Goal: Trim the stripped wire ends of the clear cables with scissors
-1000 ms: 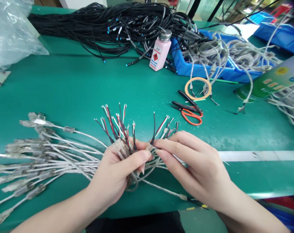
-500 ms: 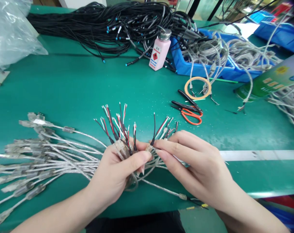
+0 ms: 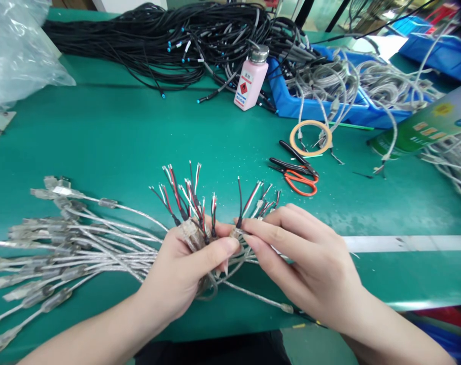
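My left hand [image 3: 188, 263] is closed round a bundle of clear-sheathed cables [image 3: 127, 256]. Their stripped ends [image 3: 188, 197], with red, white and black wires, stick up above the thumb. The plugs at the other ends [image 3: 55, 228] fan out over the mat on the left. My right hand [image 3: 306, 248] pinches one cable end [image 3: 239, 223] near its clear collar, beside the left thumb tip. Behind the right fingers several more wire ends [image 3: 264, 200] point upward. Part of the bundle is hidden under both hands.
Beyond the hands lie red-and-black cutters [image 3: 300, 180] and a tape ring [image 3: 292, 139]. A pink bottle [image 3: 249, 83] stands before a heap of black cables [image 3: 139, 38]. Blue bins [image 3: 291, 104] hold more clear cables, with a green can [image 3: 409, 132] at right. A plastic bag [image 3: 21, 56] lies left.
Almost nothing differs. The wire ends over my left hand have shifted slightly right, and the pinched cable's black wire leans a little further left.
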The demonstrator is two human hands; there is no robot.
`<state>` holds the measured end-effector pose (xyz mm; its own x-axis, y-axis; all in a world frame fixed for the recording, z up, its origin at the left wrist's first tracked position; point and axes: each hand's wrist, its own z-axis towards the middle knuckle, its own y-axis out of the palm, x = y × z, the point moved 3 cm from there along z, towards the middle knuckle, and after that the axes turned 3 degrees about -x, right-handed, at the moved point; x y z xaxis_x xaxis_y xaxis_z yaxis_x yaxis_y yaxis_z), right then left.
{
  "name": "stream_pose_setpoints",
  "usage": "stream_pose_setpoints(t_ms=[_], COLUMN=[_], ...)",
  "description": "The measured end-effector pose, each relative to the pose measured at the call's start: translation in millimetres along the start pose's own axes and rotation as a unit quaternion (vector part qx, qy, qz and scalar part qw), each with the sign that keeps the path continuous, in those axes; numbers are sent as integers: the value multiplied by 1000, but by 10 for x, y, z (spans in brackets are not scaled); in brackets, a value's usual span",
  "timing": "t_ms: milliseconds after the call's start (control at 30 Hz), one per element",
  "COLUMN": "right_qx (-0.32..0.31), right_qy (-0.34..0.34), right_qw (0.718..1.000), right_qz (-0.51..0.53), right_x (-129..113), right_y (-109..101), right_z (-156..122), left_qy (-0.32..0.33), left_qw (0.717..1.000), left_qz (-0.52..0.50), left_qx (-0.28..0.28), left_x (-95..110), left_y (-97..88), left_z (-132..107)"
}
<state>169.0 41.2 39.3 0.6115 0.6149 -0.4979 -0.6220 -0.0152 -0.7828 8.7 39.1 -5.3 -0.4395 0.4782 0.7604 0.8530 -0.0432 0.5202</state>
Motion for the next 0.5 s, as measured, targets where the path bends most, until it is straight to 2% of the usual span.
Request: stream_pose_setpoints(t_ms=[500], right_qx=[30], right_qy=[-11], right_qw=[999], right_qz=[-29], right_x=[-22], right_y=[20], right_z=[-32], left_qy=[3], left_qw=[1000], left_qz=[3], left_qx=[-6], left_x=[-13], left_y=[3], left_z=[8])
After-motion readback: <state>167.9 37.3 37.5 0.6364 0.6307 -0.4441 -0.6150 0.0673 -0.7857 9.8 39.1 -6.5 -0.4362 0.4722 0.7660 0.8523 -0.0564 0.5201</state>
